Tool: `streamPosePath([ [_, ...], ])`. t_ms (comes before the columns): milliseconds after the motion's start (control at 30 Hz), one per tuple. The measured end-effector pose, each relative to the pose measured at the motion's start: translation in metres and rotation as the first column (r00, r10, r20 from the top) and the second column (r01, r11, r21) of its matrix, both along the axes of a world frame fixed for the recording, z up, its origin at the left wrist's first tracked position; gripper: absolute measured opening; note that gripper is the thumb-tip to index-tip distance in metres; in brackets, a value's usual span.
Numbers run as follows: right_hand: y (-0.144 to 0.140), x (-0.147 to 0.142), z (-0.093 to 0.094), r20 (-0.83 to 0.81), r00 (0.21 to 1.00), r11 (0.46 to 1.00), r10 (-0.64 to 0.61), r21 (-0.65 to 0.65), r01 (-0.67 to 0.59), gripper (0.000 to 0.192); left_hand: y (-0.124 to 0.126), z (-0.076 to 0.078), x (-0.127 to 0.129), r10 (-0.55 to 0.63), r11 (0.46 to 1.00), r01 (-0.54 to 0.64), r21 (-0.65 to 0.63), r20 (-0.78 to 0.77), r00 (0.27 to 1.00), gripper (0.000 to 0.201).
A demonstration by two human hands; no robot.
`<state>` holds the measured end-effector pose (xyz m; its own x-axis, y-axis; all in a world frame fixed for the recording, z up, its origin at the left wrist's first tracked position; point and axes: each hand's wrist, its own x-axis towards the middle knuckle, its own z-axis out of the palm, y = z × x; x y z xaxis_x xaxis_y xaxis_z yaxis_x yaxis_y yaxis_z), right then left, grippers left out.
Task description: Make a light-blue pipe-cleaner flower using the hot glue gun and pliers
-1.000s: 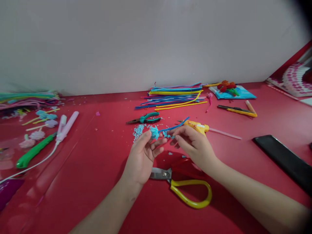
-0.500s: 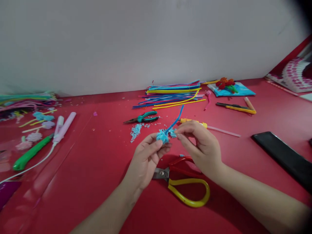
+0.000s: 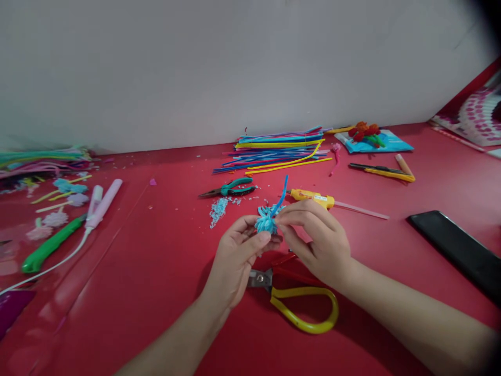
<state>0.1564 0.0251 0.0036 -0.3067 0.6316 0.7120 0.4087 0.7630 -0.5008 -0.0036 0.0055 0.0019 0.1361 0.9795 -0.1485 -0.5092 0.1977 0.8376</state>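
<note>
My left hand (image 3: 238, 256) is closed round a fluffy light-blue pipe-cleaner flower (image 3: 266, 223), its thumb resting on the front. A darker blue pipe-cleaner stem (image 3: 281, 194) sticks up from the flower. My right hand (image 3: 317, 235) pinches at the flower's right side; its fingertips hide exactly what part they grip. Just behind the flower, light-blue cut pieces (image 3: 264, 210) are partly covered. Under my hands lies a pair of scissors (image 3: 305, 308) with one red and one yellow handle loop.
Pliers (image 3: 230, 189), blue clippings (image 3: 218, 210), a yellow glue gun (image 3: 313, 198) and a pipe-cleaner bundle (image 3: 279, 151) lie beyond my hands. A black phone (image 3: 454, 250) is at right. A pink corded tool (image 3: 102, 204), green-handled tool (image 3: 52, 244) and small flowers (image 3: 55, 219) are at left.
My right hand has moved left, bringing its fingertips from beside the flower onto its right side. The stem now stands more upright. My left hand still holds the flower.
</note>
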Motion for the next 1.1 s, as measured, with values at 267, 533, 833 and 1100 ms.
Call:
streamPosePath([
  [267,-0.003,-0.005,0.006,-0.063,0.998,0.993,-0.007,-0.115,0.000,0.016,0.000,0.001,-0.001,0.014,1.000,-0.013,0.024,-0.025,1.000,0.016],
  [533,0.002,-0.011,0.004,-0.239,0.967,0.906,-0.089,-0.422,-0.021,0.009,0.002,0.001,-0.003,0.081,0.995,-0.071,0.065,-0.160,0.984,0.020],
  [833,0.002,-0.009,0.005,-0.213,0.974,0.894,-0.075,-0.448,-0.029,0.012,0.003,-0.001,-0.004,0.102,0.992,-0.087,0.095,-0.167,0.981,0.022],
  [1100,0.014,0.001,0.005,-0.108,0.993,0.949,-0.050,-0.315,0.013,0.011,0.005,0.005,-0.005,0.064,0.998,-0.062,0.022,-0.123,0.990,0.019],
])
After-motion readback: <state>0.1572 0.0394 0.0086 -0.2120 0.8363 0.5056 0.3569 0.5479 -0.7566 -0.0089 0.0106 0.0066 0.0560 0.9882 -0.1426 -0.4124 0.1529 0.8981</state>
